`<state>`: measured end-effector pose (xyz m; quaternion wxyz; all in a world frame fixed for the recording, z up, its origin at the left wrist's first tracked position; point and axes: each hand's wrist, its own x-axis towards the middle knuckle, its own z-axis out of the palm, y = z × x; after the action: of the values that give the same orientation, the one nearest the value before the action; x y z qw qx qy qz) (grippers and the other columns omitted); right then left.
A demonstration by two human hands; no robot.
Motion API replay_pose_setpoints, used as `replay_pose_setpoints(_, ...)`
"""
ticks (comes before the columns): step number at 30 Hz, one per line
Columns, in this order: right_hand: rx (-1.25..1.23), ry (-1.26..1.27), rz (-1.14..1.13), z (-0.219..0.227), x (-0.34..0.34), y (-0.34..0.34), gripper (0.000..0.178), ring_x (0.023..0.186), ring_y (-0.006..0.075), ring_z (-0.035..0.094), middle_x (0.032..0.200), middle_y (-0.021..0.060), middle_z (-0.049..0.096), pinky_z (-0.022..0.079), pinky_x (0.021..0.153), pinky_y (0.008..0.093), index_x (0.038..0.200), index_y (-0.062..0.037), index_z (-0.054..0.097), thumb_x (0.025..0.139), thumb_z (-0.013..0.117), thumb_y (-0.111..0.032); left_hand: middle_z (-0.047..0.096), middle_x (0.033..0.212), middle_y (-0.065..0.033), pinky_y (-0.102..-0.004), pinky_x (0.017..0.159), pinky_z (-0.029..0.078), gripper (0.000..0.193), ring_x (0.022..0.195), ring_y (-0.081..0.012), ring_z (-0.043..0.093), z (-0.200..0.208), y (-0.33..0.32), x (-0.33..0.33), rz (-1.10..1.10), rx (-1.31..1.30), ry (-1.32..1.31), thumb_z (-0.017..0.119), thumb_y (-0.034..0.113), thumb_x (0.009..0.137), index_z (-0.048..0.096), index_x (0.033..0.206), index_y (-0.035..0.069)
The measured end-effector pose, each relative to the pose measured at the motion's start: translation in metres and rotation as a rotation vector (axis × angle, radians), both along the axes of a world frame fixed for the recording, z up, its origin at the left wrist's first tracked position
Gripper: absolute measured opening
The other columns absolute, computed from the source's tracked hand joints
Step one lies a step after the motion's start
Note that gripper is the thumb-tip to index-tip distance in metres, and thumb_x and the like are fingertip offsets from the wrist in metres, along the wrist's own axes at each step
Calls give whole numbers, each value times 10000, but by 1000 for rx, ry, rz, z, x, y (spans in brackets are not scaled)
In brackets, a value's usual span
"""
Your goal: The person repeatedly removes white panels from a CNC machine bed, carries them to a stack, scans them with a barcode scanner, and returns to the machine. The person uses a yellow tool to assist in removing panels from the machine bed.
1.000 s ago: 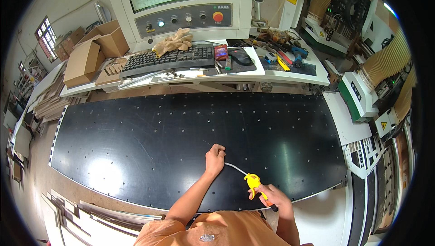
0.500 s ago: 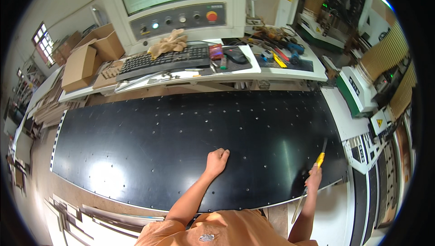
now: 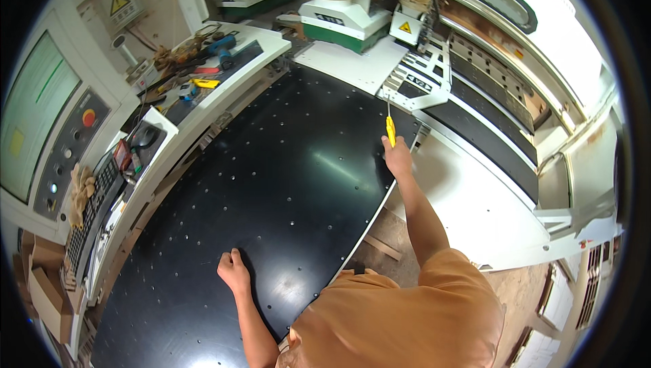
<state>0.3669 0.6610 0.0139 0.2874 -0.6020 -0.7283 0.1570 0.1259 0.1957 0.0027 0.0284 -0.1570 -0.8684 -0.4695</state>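
Note:
A wide black tabletop (image 3: 319, 192) dotted with small holes and pale fittings lies in front of me. My left hand (image 3: 234, 272) rests on it as a closed fist; nothing shows in its fingers. Farther off to the right, my right hand (image 3: 399, 159) is wrapped round a yellow-handled tool (image 3: 390, 131) with a slim metal shaft. The shaft points away from me over the tabletop's far right corner, near a white slotted bracket. Whether its tip touches anything, I cannot tell.
White-and-green machine heads (image 3: 342, 26) with ribbed tan hoses stand at the back. Dark rails (image 3: 498, 154) run along the right. At the left are a control panel (image 3: 71, 151), a keyboard (image 3: 95, 195), a glove (image 3: 81, 188), a cardboard box (image 3: 49, 300) and a bench with tools.
My view has swung to the right, toward the machine heads. My right arm is stretched farther forward with the yellow-handled tool. My left fist stays on the tabletop.

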Motion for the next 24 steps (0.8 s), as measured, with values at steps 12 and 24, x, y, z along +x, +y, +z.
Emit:
replay_pose_setpoints(12, -84, 32, -20, 6, 1, -1, 568, 957, 462, 653, 1006, 277, 675, 514, 819, 541, 1031, 17, 542, 991, 509, -549, 449, 556, -170, -430, 532, 360, 397, 510, -229, 391, -5, 0, -1, -10, -13, 19, 621, 166, 927, 450, 643, -53)
replay_pose_setpoints(24, -84, 15, -34, 8, -1, -3, 567, 954, 456, 655, 1015, 271, 674, 520, 815, 534, 1056, 17, 545, 993, 510, -546, 456, 560, -173, -431, 531, 365, 397, 505, -234, 409, -5, 0, -2, -9, -19, 32, 615, 172, 929, 458, 640, -51)
